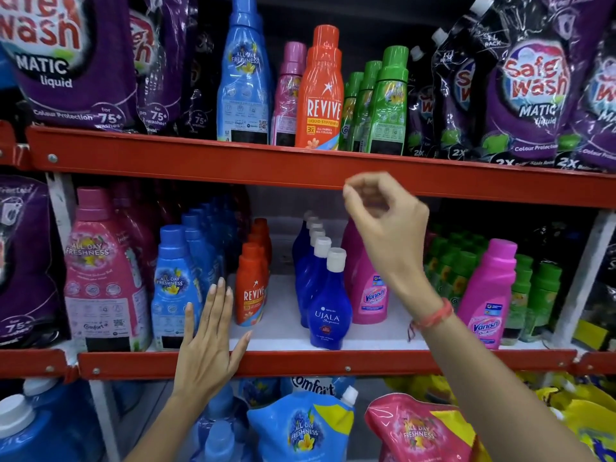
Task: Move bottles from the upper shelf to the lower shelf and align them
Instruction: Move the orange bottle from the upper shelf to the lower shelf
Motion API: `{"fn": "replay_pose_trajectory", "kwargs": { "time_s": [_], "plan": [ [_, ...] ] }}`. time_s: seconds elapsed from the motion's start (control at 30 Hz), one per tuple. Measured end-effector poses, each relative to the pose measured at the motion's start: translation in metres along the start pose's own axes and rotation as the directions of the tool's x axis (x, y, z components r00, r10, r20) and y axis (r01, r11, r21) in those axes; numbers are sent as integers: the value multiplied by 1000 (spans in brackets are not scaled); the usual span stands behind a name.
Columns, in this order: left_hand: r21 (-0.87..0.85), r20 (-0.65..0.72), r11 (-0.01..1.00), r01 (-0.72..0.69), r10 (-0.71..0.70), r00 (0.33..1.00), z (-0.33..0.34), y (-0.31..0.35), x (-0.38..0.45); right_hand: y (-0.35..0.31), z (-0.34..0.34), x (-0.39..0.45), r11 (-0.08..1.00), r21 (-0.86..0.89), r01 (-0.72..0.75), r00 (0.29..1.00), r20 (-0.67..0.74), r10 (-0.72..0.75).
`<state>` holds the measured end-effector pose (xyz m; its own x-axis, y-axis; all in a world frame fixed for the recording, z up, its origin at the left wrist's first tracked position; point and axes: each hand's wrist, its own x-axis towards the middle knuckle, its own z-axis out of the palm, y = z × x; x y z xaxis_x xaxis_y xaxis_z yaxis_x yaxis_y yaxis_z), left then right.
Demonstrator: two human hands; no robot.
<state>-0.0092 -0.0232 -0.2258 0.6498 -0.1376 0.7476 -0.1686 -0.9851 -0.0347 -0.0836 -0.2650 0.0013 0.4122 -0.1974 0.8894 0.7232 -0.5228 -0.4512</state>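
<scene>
Nearest the camera, the left hand (208, 331) lies flat and spread, fingers straight, holding nothing; it rests against the front rail of the lower shelf (333, 364) and reaches just left of the small orange Revive bottles (250, 288) lined up there. Above and to the right of that row, the right hand (380, 215) is raised in front of the red rail of the upper shelf (200, 161), fingers curled loosely toward the thumb with nothing between them; it is motion-blurred, so the exact gap is hard to read. Behind that rail, directly above the right hand, stands the large orange Revive bottle (319, 95), 1 of its kind at the front of the upper shelf, with a pink bottle (289, 95) touching its left side and green bottles (386, 101) just to its right. It looks like the next thing to bring down, beside the small orange row. Judged by its look, it is rigid plastic, full and fairly heavy, with a glossy sleeve that could slip; the narrow waist below the cap, or the shoulder, looks the surest grip, with the left hand free to steady the base.
</scene>
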Motion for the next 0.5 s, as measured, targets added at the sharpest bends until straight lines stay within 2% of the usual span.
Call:
{"fn": "replay_pose_trajectory", "kwargs": {
  "time_s": [0.13, 0.27, 0.33, 0.5],
  "plan": [
    [-10, 7, 1000, 5, -5, 1000, -1, 0, 0, -22, 18, 45, 996, -1, 88, 996, -13, -88],
    [-9, 18, 1000, 1, -1, 1000, -2, 0, 0, -23, 41, 86, 969, -246, 8, 996, 91, 15],
    [-14, 20, 1000, 0, 0, 1000, -3, 0, 0, -22, 48, 103, 948, -313, -52, 987, 130, 97],
    [-36, 35, 999, -1, 2, 999, -5, -1, 1, -22, 50, 120, 944, -126, -304, 924, 203, 324]
  ]
}}
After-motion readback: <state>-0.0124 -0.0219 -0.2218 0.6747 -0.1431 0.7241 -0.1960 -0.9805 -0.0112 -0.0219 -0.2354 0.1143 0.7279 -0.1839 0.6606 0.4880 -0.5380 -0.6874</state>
